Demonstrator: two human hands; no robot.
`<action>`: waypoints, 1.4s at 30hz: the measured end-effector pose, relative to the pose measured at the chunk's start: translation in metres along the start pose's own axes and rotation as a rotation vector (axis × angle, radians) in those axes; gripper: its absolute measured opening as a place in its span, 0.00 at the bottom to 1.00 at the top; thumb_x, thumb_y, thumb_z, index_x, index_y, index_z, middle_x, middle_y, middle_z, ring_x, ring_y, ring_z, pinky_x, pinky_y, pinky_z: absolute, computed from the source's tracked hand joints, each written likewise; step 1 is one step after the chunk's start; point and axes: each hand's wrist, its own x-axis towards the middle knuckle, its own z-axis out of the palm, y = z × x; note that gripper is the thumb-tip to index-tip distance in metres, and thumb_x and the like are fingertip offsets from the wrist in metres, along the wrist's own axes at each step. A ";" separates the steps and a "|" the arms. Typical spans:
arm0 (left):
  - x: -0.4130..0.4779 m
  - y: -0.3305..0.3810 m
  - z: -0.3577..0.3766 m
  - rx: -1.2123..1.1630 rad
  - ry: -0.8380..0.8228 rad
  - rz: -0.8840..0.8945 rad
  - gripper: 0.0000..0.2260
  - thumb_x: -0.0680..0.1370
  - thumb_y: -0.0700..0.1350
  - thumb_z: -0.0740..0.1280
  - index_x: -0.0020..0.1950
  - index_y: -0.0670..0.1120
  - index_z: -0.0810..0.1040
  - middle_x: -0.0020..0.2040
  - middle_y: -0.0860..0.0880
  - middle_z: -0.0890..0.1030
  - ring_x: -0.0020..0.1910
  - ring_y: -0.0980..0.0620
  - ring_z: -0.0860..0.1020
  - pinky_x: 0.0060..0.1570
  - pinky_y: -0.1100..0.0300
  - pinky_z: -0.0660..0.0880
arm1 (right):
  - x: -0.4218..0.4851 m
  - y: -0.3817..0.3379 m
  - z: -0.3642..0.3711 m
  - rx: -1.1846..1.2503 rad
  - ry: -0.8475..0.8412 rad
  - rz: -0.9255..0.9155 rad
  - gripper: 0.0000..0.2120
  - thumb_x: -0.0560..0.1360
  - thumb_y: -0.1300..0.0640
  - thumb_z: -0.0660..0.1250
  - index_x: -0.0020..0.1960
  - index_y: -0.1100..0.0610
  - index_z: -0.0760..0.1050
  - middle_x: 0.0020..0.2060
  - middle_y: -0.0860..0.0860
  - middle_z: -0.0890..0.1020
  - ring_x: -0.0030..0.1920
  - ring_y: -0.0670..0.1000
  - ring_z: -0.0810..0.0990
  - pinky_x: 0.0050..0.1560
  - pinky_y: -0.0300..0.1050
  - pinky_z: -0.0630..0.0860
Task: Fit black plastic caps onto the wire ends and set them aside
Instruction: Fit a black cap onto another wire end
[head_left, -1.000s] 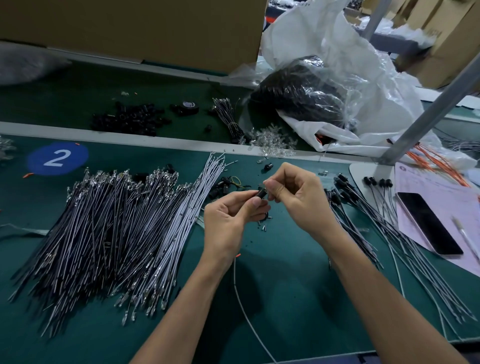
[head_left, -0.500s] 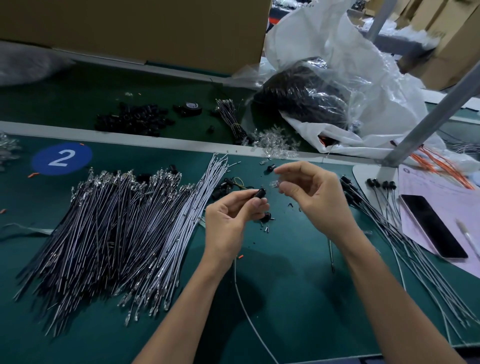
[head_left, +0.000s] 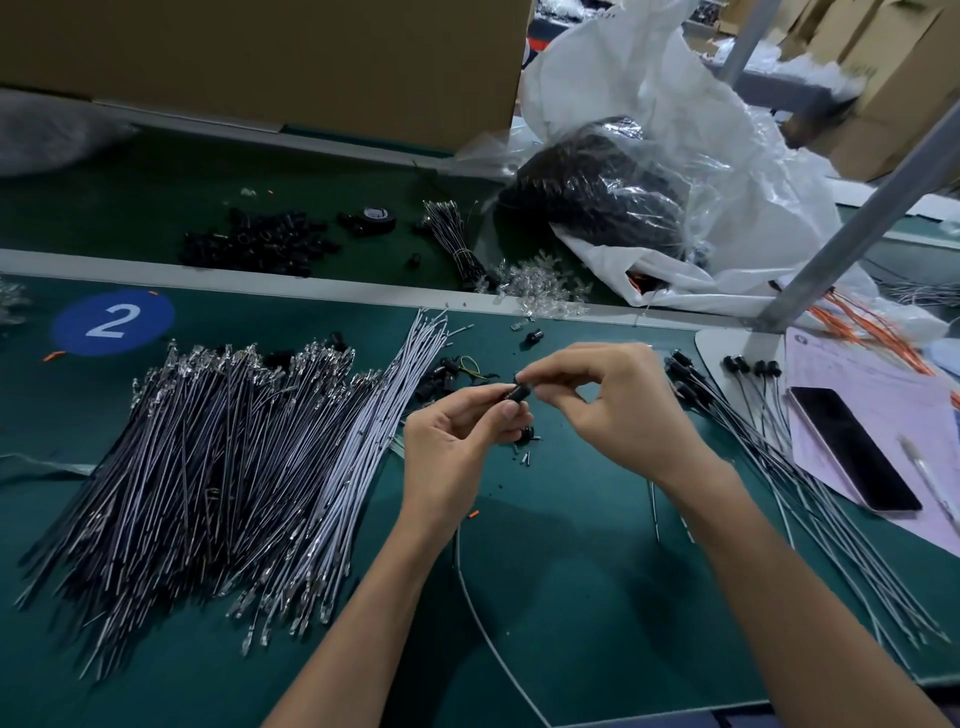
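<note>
Green matting covers the bench (head_left: 571, 597), and a blue round sticker (head_left: 111, 322) on it bears a white "2", the only writing that can be read. Print on the pale pink paper sheet (head_left: 857, 395) under the black smartphone (head_left: 852, 447) is too small to make out.

Above the middle of the mat, the left hand (head_left: 457, 447) has its grip pinched on a thin white wire (head_left: 483, 623) near its upper end, and the rest trails toward the bench's near edge. The right hand (head_left: 623, 410) has its grip closed, thumb and forefinger, on a small black plastic cap (head_left: 519, 392) at that wire end. How far the cap is seated cannot be told.

The cap looks light, hard and smooth, and would likely roll away if dropped, so its sides are the place to pinch. The wire looks limp and would probably buckle if pushed from far back, so holding it close behind the tip seems best.

Uncapped grey and white wires (head_left: 208, 467) lie heaped to the left, and capped wires (head_left: 779, 467) are fanned out to the right.
</note>
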 end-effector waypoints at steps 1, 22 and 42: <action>0.000 0.000 0.000 0.008 0.000 0.006 0.07 0.76 0.34 0.70 0.50 0.44 0.83 0.39 0.45 0.86 0.41 0.48 0.85 0.40 0.62 0.80 | 0.001 -0.001 0.000 0.020 -0.011 0.024 0.08 0.72 0.66 0.73 0.49 0.57 0.85 0.40 0.48 0.86 0.40 0.45 0.83 0.46 0.35 0.77; -0.005 -0.001 0.005 0.149 0.033 0.094 0.11 0.73 0.34 0.72 0.48 0.50 0.84 0.39 0.49 0.86 0.39 0.50 0.85 0.43 0.63 0.80 | 0.011 0.015 -0.006 0.428 -0.234 0.336 0.06 0.74 0.70 0.69 0.40 0.63 0.80 0.29 0.52 0.83 0.29 0.49 0.80 0.33 0.39 0.77; -0.003 -0.002 0.001 0.038 -0.013 0.042 0.10 0.75 0.30 0.69 0.50 0.42 0.84 0.42 0.44 0.86 0.43 0.44 0.85 0.44 0.57 0.82 | 0.014 0.015 0.002 0.551 -0.279 0.301 0.06 0.72 0.71 0.70 0.39 0.63 0.80 0.30 0.56 0.83 0.28 0.46 0.78 0.32 0.38 0.75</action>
